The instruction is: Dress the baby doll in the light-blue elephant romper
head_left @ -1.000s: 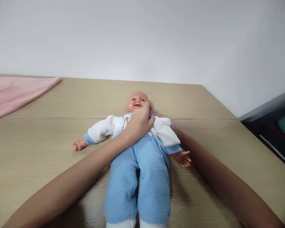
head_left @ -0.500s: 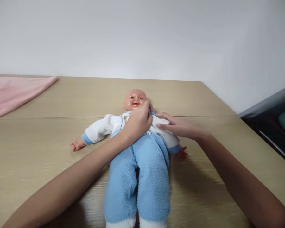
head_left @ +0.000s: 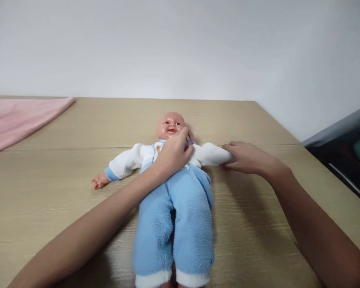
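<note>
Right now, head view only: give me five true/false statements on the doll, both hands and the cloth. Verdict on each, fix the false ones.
1. The doll lies face up on the table. True.
2. The left hand is at the doll's upper chest, near the collar. True.
3. The right hand grips one of the doll's feet. False: it holds the end of a white sleeve.
4. The pink cloth is draped over the doll. False: it lies apart from the doll, at the picture's left edge.
5. The doll's pants are blue with white cuffs. True.
</note>
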Available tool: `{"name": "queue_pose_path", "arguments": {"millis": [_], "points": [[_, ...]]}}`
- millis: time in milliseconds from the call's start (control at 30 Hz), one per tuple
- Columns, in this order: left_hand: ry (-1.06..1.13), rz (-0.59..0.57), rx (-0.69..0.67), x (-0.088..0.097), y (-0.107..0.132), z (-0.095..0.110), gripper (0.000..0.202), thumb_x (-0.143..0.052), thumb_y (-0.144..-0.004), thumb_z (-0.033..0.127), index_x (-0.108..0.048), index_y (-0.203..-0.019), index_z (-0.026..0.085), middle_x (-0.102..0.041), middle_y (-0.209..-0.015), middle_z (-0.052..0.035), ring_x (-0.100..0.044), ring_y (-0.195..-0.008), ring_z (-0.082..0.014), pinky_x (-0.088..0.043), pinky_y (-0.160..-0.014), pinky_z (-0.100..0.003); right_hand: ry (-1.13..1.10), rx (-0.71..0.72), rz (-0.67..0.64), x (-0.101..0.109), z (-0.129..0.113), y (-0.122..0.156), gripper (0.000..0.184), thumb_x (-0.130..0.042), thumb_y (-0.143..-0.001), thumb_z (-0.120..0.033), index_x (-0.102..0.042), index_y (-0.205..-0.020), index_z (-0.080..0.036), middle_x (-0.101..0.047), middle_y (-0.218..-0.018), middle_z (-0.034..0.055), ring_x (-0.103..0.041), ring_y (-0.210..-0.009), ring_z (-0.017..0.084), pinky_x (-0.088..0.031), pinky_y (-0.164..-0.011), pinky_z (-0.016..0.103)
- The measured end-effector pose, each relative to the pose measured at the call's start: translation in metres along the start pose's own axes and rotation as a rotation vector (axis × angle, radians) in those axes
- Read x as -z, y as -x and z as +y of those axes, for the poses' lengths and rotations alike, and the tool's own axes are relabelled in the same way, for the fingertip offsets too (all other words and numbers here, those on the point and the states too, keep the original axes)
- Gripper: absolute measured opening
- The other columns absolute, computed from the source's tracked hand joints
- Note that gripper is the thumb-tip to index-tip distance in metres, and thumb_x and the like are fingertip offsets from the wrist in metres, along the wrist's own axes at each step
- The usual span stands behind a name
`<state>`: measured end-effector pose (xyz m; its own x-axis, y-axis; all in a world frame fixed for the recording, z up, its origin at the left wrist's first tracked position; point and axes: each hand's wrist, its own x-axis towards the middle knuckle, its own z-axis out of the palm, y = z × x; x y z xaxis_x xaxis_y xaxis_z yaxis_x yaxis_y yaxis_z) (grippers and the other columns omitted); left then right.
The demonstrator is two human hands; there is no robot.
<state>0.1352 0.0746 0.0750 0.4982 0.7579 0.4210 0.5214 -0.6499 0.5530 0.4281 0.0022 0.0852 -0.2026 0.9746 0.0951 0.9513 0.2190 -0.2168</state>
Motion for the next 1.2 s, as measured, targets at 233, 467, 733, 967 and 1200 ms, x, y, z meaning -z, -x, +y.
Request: {"name": "queue_pose_path", "arguments": {"millis": [233, 467, 733, 967, 1200], "points": [[0.011, 0.044, -0.183, 0.038, 0.035, 0.006, 0.016, -0.058, -0.114, 0.029, -0.065, -0.127, 0.022, -0.071, -0.136, -0.0140, -0.064, -0.136, -0.0324, -0.048, -0.123, -0.051, -0.136, 0.171, 0.152, 0.006, -0.101, 0.024, 0.022, -0.066, -0.112, -0.044, -0.069, -0.127, -0.028, -0.078, -0.130, 0.0116, -0.072, -0.120, 0.035, -0.051, -0.105, 0.052], [0.107, 0.196, -0.014, 0.063, 0.104, -0.032, 0.013, -0.057, -0.115, 0.032, -0.064, -0.123, 0.025, -0.071, -0.130, -0.0108, -0.068, -0.125, -0.0282, -0.053, -0.111, -0.047, -0.844, 0.041, 0.092, -0.034, -0.104, 0.023, 0.037, -0.068, -0.109, -0.063, -0.064, -0.099, -0.027, -0.063, -0.092, 0.0014, -0.058, -0.086, 0.023, -0.050, -0.082, 0.038], [0.110, 0.080, 0.156, 0.066, 0.133, -0.053, 0.024, -0.043, -0.119, 0.041, -0.059, -0.114, 0.024, -0.069, -0.113, -0.0079, -0.063, -0.109, -0.0282, -0.048, -0.101, -0.046, -1.261, -0.175, 0.008, -0.068, -0.096, 0.015, 0.056, -0.082, -0.092, -0.077, -0.054, -0.100, -0.030, -0.048, -0.081, -0.0053, -0.042, -0.072, 0.018, -0.039, -0.065, 0.031], [0.133, 0.043, 0.190, 0.067, 0.136, -0.058, 0.013, -0.048, -0.107, 0.031, -0.059, -0.109, 0.024, -0.068, -0.108, -0.0069, -0.062, -0.104, -0.0287, -0.048, -0.096, -0.046, -1.005, -0.081, 0.197, -0.074, -0.098, 0.024, 0.041, -0.076, -0.101, -0.060, -0.056, -0.121, -0.030, -0.063, -0.116, 0.0043, -0.062, -0.113, 0.026, -0.051, -0.107, 0.043], [0.229, 0.144, 0.289, 0.059, 0.137, -0.058, 0.014, -0.054, -0.105, 0.029, -0.057, -0.117, 0.024, -0.069, -0.110, -0.0058, -0.063, -0.094, -0.0230, -0.053, -0.087, -0.038, -0.479, -0.091, 0.499, -0.077, -0.110, 0.038, 0.025, -0.049, -0.116, -0.045, -0.054, -0.134, -0.028, -0.067, -0.132, 0.0147, -0.061, -0.125, 0.035, -0.048, -0.118, 0.061]]}}
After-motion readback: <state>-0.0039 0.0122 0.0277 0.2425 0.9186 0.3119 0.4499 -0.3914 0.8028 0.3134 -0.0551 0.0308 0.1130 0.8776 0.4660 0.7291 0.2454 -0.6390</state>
